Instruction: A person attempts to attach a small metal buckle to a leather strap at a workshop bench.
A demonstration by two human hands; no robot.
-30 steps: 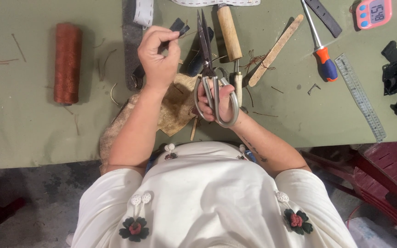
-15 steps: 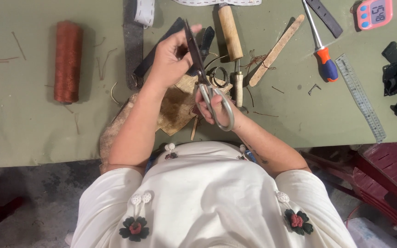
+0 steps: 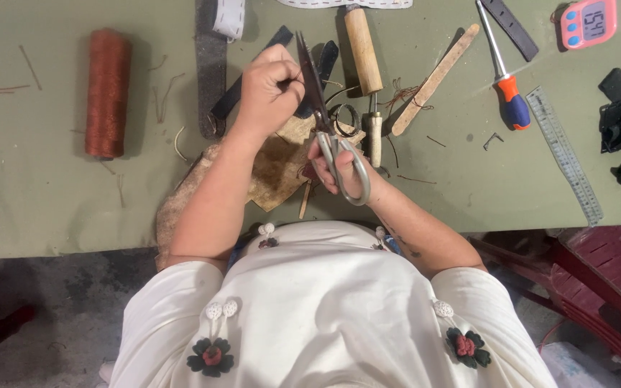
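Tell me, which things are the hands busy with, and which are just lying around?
In use:
scissors in right hand
black strap pinched by left hand

Lying about:
thread spool
screwdriver
ruler
pink timer
wooden stick

1. Both arms are bare and reach forward from the trunk, bent at the elbows, the forearms converging toward the middle.
2. The left forearm runs straight up and forward, its wrist nearly in line with it.
3. The left hand (image 3: 271,86) is curled into a loose fist, knuckles up, with the fingertips pinched together at its right edge.
4. The right forearm angles inward from the right side, the wrist slightly bent.
5. The right hand (image 3: 339,169) sits nearer the body than the left, fingers closed around and through looped metal handles, thumb side up.
6. The two hands are close but not touching.
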